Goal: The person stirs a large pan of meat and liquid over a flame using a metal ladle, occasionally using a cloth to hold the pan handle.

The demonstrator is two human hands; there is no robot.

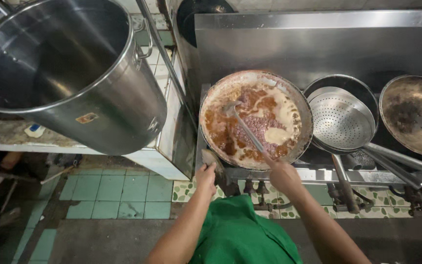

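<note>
The wok (256, 120) is seated on the burner at the left end of the stove (318, 49); it is filled with a brown sauce, a patch of reddish minced stuff in the middle and a pale cream streak toward the right rim. The wok's short handle (212, 160) at the near-left rim is gripped by the left hand (206, 176), fingers wrapped closed around it. A long-handled metal spatula (246, 129) is held in the right hand (284, 177), closed tight on the near end of the shaft; its blade is down in the sauce at the upper left of the wok, shaft slanted back toward the near-right rim.

Just right of the wok, a perforated steel strainer (340, 120) is nested in a dark pan (362, 90); further right, a second, scorched wok (412, 113) is seen, partly cut off by the frame edge; their long handles are pointed toward the near edge of the stove. A large steel stockpot (69, 73) is set on the tiled counter (20, 134) well left of the stove; inside looks bare metal. A green garment (240, 234) is visible at the bottom; green floor tiles (113, 195) lie below the counter.
</note>
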